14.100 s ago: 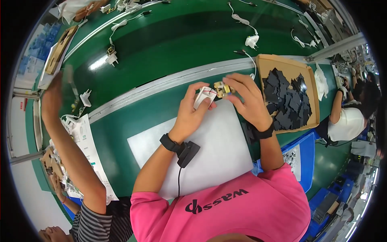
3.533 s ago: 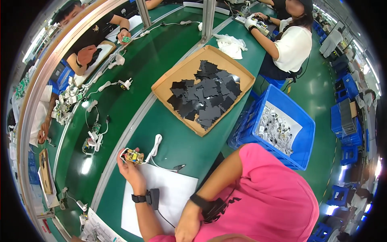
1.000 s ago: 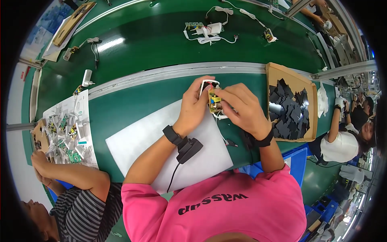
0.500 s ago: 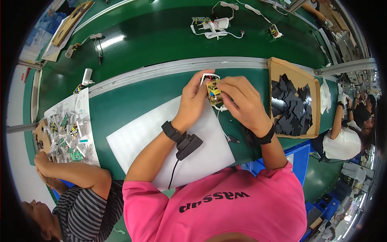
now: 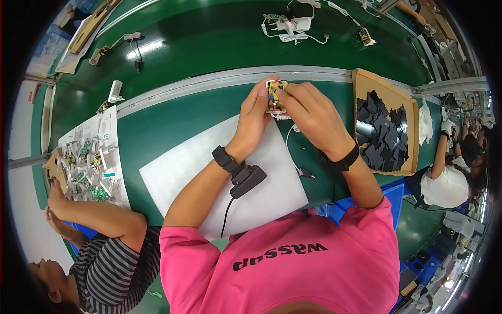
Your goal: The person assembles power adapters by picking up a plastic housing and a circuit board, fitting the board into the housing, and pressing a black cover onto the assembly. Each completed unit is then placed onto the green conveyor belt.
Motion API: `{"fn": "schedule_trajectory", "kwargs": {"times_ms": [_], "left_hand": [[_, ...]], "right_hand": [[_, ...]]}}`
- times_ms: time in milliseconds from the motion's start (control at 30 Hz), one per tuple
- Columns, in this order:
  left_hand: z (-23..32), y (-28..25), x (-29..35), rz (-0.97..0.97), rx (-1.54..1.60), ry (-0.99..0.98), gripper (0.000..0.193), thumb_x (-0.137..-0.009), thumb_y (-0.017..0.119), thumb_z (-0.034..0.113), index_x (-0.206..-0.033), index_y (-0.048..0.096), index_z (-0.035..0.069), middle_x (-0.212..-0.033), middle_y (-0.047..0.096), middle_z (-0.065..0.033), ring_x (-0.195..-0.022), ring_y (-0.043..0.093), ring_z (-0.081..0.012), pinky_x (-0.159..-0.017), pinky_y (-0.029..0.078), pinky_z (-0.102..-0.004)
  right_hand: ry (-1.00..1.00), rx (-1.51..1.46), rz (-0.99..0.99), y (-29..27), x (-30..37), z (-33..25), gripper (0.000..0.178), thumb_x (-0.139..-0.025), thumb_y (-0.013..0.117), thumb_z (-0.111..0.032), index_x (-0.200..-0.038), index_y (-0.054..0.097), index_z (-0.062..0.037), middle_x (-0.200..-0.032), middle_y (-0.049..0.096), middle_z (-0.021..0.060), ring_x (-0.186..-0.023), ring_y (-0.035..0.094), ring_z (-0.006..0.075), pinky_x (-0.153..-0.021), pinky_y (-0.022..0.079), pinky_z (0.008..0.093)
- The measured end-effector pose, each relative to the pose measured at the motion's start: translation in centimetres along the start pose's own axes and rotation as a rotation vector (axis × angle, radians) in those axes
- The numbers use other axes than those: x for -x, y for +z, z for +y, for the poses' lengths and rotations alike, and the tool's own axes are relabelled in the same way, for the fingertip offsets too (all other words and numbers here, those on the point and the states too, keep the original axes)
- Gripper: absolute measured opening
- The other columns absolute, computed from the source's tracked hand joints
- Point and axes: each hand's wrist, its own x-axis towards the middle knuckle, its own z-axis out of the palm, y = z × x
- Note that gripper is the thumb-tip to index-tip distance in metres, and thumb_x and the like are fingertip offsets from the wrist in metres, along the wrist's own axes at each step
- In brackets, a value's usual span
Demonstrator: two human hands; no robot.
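Note:
Between my two hands, above the far edge of a white foam sheet (image 5: pixel 183 167), is a small circuit board (image 5: pixel 275 97) with yellow, blue and red parts, set in a white housing. My left hand (image 5: pixel 254 115) grips it from the left side, thumb along its edge. On the right, my right hand (image 5: pixel 309 107) has its fingertips pressed on the board's face, hiding part of it. A white cable (image 5: pixel 289 138) runs from the lower end down to a dark plug end (image 5: pixel 306 172) on the green mat.
At the right stands a cardboard box (image 5: pixel 412 152) of black plastic sheets (image 5: pixel 380 131). Boards and chargers (image 5: pixel 86 172) lie in a heap at the left, near a co-worker in a striped shirt (image 5: pixel 112 261). Across the metal rail (image 5: pixel 209 83), a white charger (image 5: pixel 295 24) and cables lie on the green belt.
My hands have brought the board slightly up in the picture, and it stands more upright. My right fingers have shifted over its face. The whole view has moved a little.

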Motion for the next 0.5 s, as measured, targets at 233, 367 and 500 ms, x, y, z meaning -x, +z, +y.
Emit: {"fn": "schedule_trajectory", "kwargs": {"times_ms": [233, 367, 500], "left_hand": [[-0.2, -0.3, 0.1, -0.03, -0.051, 0.008, 0.041, -0.103, 0.034, 0.036, -0.128, 0.048, 0.007, -0.103, 0.056, -0.0022, -0.088, 0.052, -0.0064, -0.076, 0.046, -0.0228], [-0.4, -0.6, 0.2, -0.046, -0.131, 0.013, 0.039, -0.104, 0.034, 0.034, -0.127, 0.049, 0.006, -0.102, 0.057, -0.003, -0.087, 0.053, -0.0072, -0.077, 0.046, -0.023], [-0.4, -0.1, 0.1, -0.063, -0.138, 0.089, 0.037, -0.103, 0.035, 0.033, -0.124, 0.049, 0.005, -0.101, 0.058, -0.0042, -0.086, 0.055, -0.0095, -0.078, 0.047, -0.0238]], "right_hand": [[-0.014, -0.041, -0.08, -0.3, 0.3, -0.6, 0.035, -0.069, 0.065, 0.0, -0.104, 0.061, 0.0033, -0.101, 0.058, 0.0117, -0.081, 0.059, 0.0263, -0.069, 0.051, 0.034], [0.002, -0.063, -0.078, -0.3, 0.7, -0.7, 0.033, -0.072, 0.065, 0.001, -0.104, 0.061, 0.0032, -0.1, 0.058, 0.0114, -0.081, 0.059, 0.0254, -0.069, 0.051, 0.0332], [0.154, -0.304, 0.028, -0.8, 1.0, 0.3, 0.027, -0.077, 0.063, 0.002, -0.104, 0.061, 0.0029, -0.096, 0.059, 0.0109, -0.081, 0.059, 0.0237, -0.07, 0.05, 0.0313]]}}
